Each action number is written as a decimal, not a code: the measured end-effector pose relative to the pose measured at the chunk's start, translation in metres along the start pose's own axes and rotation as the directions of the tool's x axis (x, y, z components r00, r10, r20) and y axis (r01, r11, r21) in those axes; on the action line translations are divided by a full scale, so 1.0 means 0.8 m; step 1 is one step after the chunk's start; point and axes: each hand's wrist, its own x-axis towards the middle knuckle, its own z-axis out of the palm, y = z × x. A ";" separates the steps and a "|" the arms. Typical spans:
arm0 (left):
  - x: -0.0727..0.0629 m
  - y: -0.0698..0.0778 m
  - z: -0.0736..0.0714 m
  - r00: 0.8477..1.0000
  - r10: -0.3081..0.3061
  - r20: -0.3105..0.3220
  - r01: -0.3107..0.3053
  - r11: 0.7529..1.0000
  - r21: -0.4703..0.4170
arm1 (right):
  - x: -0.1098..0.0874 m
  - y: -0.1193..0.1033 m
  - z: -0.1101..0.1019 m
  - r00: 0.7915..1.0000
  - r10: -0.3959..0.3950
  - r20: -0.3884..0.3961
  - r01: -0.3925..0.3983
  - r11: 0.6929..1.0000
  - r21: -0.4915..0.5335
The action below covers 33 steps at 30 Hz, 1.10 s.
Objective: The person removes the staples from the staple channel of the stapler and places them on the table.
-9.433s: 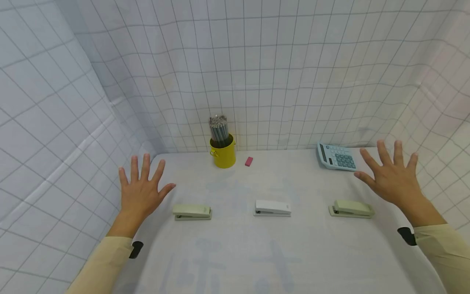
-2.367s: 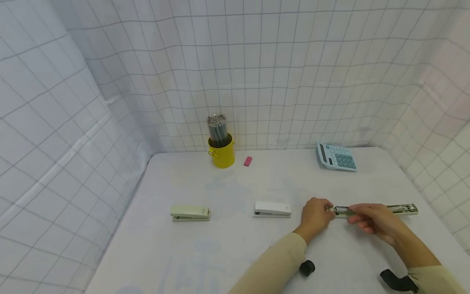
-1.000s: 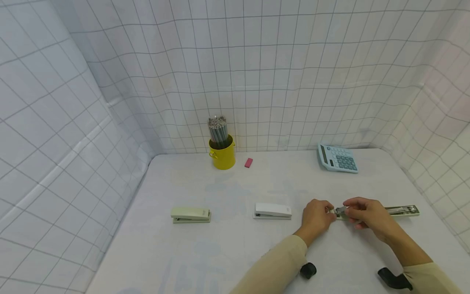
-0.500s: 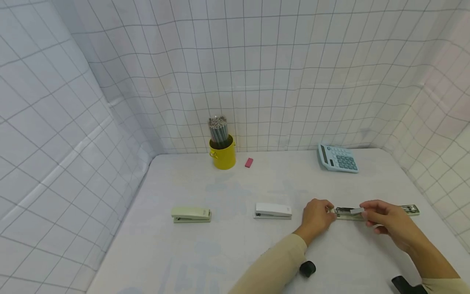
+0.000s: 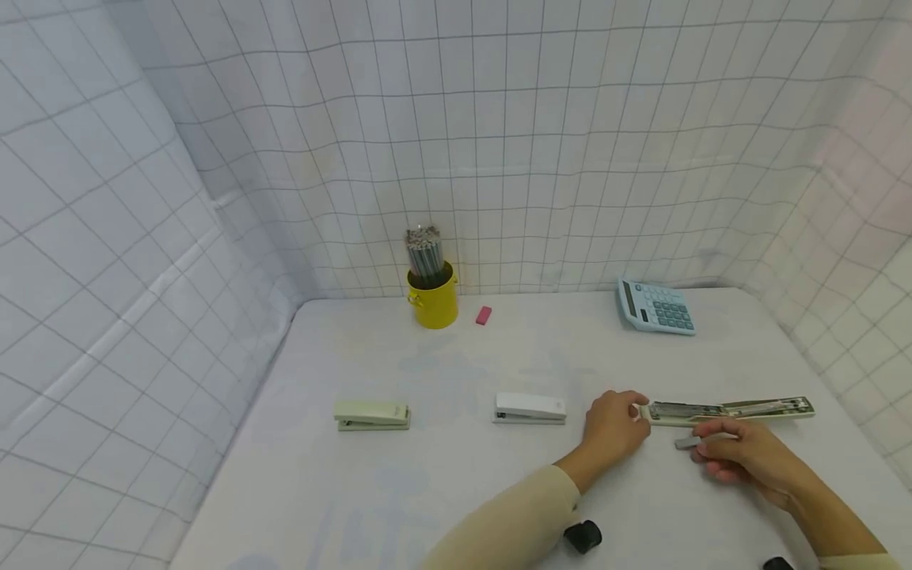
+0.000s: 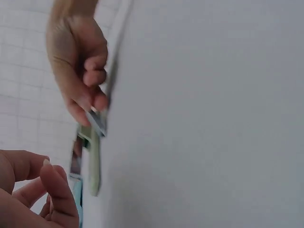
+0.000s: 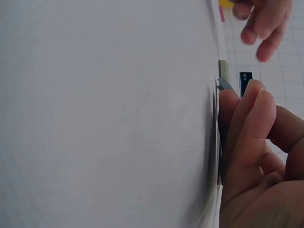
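At the right of the table a light green stapler (image 5: 777, 408) lies unfolded flat, its metal inside facing up. My right hand (image 5: 755, 463) pinches a short grey strip of staples (image 5: 687, 442) between thumb and fingers, just in front of the stapler. The same staple strip (image 6: 97, 124) shows in the left wrist view, jutting from the right fingertips. By the stapler's left end is my left hand (image 5: 614, 427). Its fingers (image 6: 59, 190) are loosely bent with nothing between them, apart from the stapler in the left wrist view.
A white stapler (image 5: 530, 408) sits mid-table and another light green stapler (image 5: 372, 416) at the left. Toward the back stand a yellow bucket (image 5: 436, 307) of grey pencils (image 5: 426, 253), a pink eraser (image 5: 484, 315) and a blue calculator (image 5: 655, 307). Gridded cloth walls (image 5: 499, 158) surround the table.
The right stapler, folded at first, is now unfolded. My right hand has drawn the staple strip out of it, rightward and then toward me. My left hand has come off the stapler's end.
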 end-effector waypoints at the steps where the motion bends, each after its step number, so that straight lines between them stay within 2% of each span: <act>1: -0.011 0.001 -0.006 0.999 -0.007 0.043 0.011 0.996 -0.092 | -0.001 0.001 -0.001 1.000 0.011 -0.006 -0.011 1.000 -0.020; 2: -0.022 0.002 -0.014 0.995 -0.009 0.098 0.028 0.980 -0.199 | -0.002 0.002 -0.001 0.999 0.029 -0.017 -0.029 0.998 -0.046; 4: -0.045 0.001 -0.034 0.977 -0.008 0.213 0.090 0.922 -0.376 | -0.001 0.003 -0.001 0.998 0.050 -0.038 -0.053 0.994 -0.100; 6: -0.064 0.000 -0.060 0.951 -0.001 0.311 0.155 0.868 -0.472 | 0.000 0.005 0.001 0.996 0.061 -0.059 -0.069 0.986 -0.153; 8: -0.079 -0.003 -0.088 0.933 0.014 0.359 0.187 0.835 -0.518 | 0.002 0.006 0.003 0.995 0.066 -0.072 -0.079 0.978 -0.191; 12: -0.093 -0.013 -0.143 0.935 0.008 0.353 0.210 0.791 -0.575 | 0.004 0.004 0.006 0.994 0.068 -0.085 -0.086 0.969 -0.232; 16: -0.098 -0.046 -0.192 0.968 -0.020 0.249 0.177 0.759 -0.627 | -0.002 -0.003 0.005 0.993 0.075 -0.090 -0.097 0.960 -0.263; 18: -0.100 -0.071 -0.213 0.987 -0.059 0.148 0.141 0.761 -0.633 | -0.006 -0.012 0.004 0.993 0.072 -0.094 -0.095 0.958 -0.271; 19: -0.100 -0.084 -0.222 0.992 -0.086 0.093 0.126 0.769 -0.627 | -0.008 -0.019 0.004 0.994 0.059 -0.091 -0.082 0.958 -0.276; 22: -0.097 -0.119 -0.238 0.986 -0.167 -0.019 0.124 0.797 -0.592 | -0.011 -0.045 0.009 0.998 0.008 -0.064 -0.025 0.962 -0.272; 24: -0.091 -0.135 -0.238 0.978 -0.203 -0.040 0.147 0.817 -0.558 | -0.010 -0.064 0.022 0.998 -0.046 -0.036 0.034 0.960 -0.277; 27: -0.081 -0.149 -0.231 0.975 -0.220 -0.021 0.180 0.847 -0.501 | 0.004 -0.091 0.059 0.990 -0.144 0.006 0.138 0.936 -0.325; 31: -0.068 -0.156 -0.223 0.976 -0.217 -0.033 0.181 0.882 -0.436 | 0.050 -0.120 0.125 0.956 -0.286 0.065 0.284 0.849 -0.447; 33: -0.064 -0.159 -0.221 0.975 -0.217 -0.050 0.181 0.902 -0.392 | 0.077 -0.128 0.157 0.939 -0.330 0.091 0.332 0.810 -0.484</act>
